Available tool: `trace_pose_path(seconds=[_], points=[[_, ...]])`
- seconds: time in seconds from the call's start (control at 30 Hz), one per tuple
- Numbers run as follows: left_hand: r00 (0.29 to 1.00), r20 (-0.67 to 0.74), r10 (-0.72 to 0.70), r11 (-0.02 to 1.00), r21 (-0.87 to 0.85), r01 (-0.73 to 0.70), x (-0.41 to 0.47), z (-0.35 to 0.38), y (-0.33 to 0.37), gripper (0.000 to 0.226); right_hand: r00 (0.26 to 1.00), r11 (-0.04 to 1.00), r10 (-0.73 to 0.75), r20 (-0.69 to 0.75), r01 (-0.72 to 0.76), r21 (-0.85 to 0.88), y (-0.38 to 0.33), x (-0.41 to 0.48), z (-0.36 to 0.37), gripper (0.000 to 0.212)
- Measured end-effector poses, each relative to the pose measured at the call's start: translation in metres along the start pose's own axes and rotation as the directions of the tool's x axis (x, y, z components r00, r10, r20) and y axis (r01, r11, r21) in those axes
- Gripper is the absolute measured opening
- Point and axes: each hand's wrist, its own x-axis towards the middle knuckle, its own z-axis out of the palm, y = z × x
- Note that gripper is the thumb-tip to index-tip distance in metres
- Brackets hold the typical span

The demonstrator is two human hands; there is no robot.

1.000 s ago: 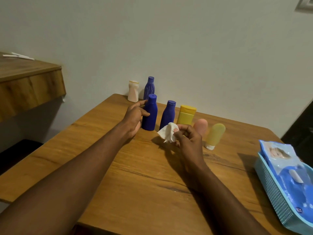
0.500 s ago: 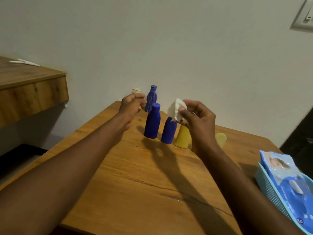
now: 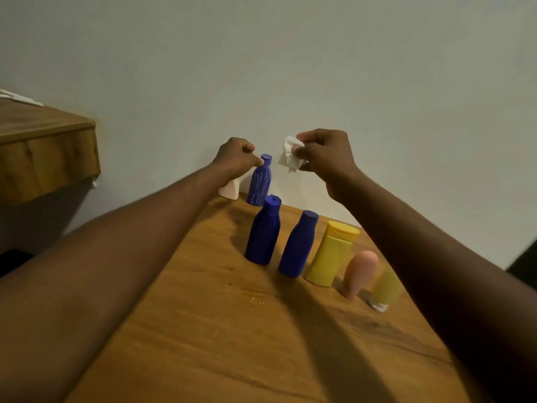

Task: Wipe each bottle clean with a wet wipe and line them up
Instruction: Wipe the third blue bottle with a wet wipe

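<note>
On the wooden table stands a row: two smooth blue bottles, a yellow bottle, a pink tube and a yellow-green tube partly behind my right forearm. Behind them, by the wall, stand a ribbed blue bottle and a cream bottle, mostly hidden by my left wrist. My left hand has curled fingers and pinches the ribbed bottle at its cap. My right hand holds a crumpled white wipe in the air just right of that bottle.
A wooden shelf juts out at the left, higher than the table, with white sticks on top. The pale wall stands close behind the far bottles. A dark opening shows at the right edge.
Both hands moved farther toward the wall. My left hand went from the cream bottle to the ribbed blue bottle's cap. My right hand carried the wipe up beside it. The view tilted up.
</note>
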Motion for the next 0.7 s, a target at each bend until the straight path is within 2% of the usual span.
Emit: trace_pose_path(seconds=[0.27, 0.33, 0.43, 0.47, 0.7], points=[[0.996, 0.036, 0.084, 0.982, 0.168, -0.089, 0.046, 0.029, -0.002, 0.062, 0.996, 0.968, 0.066, 0.056, -0.050, -0.248, 0.030, 0.056, 0.033, 0.011], [0.994, 0.061, 0.089, 0.970, 0.221, -0.100, 0.055, 0.035, -0.006, 0.055, 0.995, 0.960, 0.079, 0.059, -0.060, -0.274, 0.037, 0.064, 0.039, 0.009], [0.992, 0.054, 0.116, 0.952, 0.280, -0.126, 0.063, 0.043, -0.013, 0.016, 0.993, 0.949, 0.108, 0.056, -0.087, -0.303, 0.045, 0.072, 0.046, 0.010], [0.991, 0.038, 0.131, 0.944, 0.302, -0.137, 0.062, 0.046, -0.014, 0.012, 0.991, 0.946, 0.117, 0.058, -0.093, -0.310, 0.047, 0.073, 0.047, 0.014], [0.979, -0.023, 0.201, 0.941, 0.284, -0.186, 0.055, 0.043, -0.020, 0.014, 0.992, 0.948, 0.106, 0.063, -0.081, -0.308, 0.041, 0.069, 0.046, 0.016]])
